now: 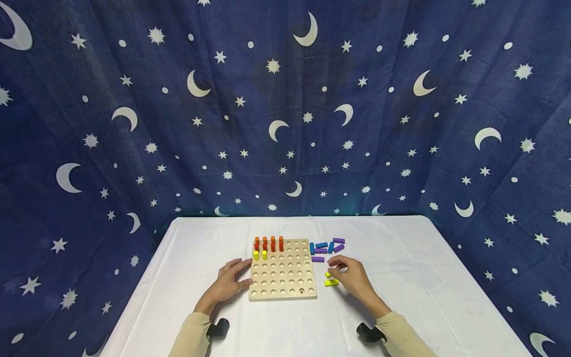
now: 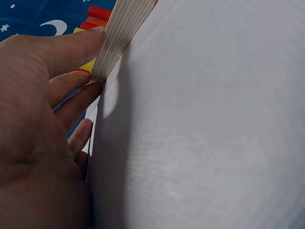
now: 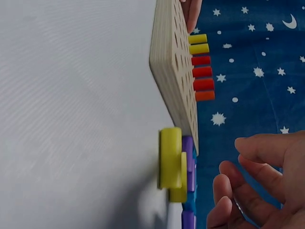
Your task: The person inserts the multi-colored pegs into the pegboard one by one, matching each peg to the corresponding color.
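A square wooden pegboard [image 1: 285, 298] with rows of round holes lies on the table. At its far left stand orange pegs in the back row, red pegs [image 1: 273, 246] before them, and two yellow pegs [image 1: 264, 256] in front. My left hand [image 1: 228, 283] touches the board's left edge with thumb and fingertips, the fingers mostly straight. To the right of the board, my right hand [image 1: 352, 277] hovers over two loose yellow pegs [image 1: 331, 283], one of them partly hidden by it. In the right wrist view its fingers are loosely bent, apart from the pegs [image 3: 170, 157], with nothing between them.
Loose blue pegs [image 1: 321, 245] and purple pegs [image 1: 318, 259] lie beside the board's far right corner. A white cloth covers the table [image 1: 401, 258]. Behind it hangs a dark blue curtain [image 1: 250, 129] with moons and stars. Each wrist wears a small black camera [image 1: 218, 328].
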Demonstrator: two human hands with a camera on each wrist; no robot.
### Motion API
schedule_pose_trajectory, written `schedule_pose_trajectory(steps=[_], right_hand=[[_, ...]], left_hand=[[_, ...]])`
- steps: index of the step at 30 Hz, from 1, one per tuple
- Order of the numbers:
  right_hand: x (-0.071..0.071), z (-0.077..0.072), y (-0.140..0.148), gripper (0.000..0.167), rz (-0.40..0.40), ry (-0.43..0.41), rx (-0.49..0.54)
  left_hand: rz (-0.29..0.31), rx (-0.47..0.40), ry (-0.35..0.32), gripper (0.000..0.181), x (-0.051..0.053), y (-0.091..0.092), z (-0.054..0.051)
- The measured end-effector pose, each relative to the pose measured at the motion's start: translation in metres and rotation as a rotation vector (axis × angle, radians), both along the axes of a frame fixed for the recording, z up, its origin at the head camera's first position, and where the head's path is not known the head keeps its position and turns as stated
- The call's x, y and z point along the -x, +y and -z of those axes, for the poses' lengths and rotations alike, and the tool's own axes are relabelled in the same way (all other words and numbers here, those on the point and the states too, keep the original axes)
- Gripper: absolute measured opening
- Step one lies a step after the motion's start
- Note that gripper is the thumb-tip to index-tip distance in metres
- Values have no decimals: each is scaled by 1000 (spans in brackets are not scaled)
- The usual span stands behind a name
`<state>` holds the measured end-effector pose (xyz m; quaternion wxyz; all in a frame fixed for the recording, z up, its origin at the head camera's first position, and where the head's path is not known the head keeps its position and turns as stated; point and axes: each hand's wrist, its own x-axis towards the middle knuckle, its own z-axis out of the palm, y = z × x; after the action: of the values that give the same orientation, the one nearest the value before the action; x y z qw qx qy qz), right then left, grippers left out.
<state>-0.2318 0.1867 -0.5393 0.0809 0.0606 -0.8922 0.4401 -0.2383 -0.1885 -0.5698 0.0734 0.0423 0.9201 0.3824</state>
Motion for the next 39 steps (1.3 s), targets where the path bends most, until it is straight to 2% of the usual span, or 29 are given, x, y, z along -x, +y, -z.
schedule_pose_trajectory(steps=[12,20,27,39], right_hand=[[-7,12,18,17,29,-59,-56],[-8,19,24,21,0,-80,-63],[-6,24,28,22,-19,-140,-93],[-6,25,26,15,-18,-130,-132]], left_hand=[[0,-5,3,64,1,0,0],[14,-15,4,62,0,0,-2],[8,-7,2,63,0,0,0],[15,-1,13,63,0,-1,0]])
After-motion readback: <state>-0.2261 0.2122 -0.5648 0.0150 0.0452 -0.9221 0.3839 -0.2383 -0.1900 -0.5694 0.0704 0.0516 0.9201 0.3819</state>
